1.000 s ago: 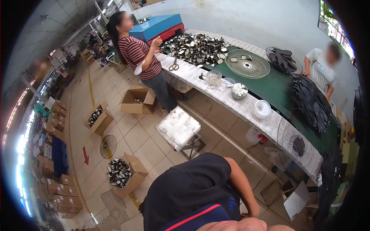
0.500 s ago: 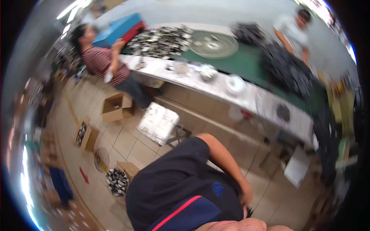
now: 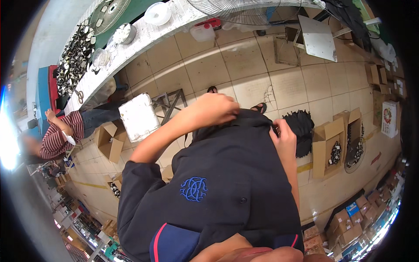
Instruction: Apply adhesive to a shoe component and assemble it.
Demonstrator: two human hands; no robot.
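Both my hands are at the lower edge of the black shirt (image 3: pixel 218 174) I wear. My left hand (image 3: pixel 218 110) lies over the dark cloth at my waist, its fingers curled in. What they hold is hidden. My right hand (image 3: pixel 284 135) pinches the bunched shirt hem on the other side, thumb and fingers closed on it. Just beyond the right hand, a bundle of black strips (image 3: pixel 300 133) rests on the tiled floor. My sandalled feet show in part past the hem.
A white-topped stool (image 3: pixel 139 117) stands at left, near a person in a striped top (image 3: pixel 65 133) by the long table (image 3: pixel 172 19). Small black-and-white parts (image 3: pixel 76 54) cover its far left. Open cardboard boxes (image 3: pixel 325 150) and a wire fan guard (image 3: pixel 354 146) are at right. A tilted white board (image 3: pixel 317 37) stands ahead.
My view has swung to the right, so the table now lies at upper left. Both hands now show at the shirt hem, where before one arm was plainly visible.
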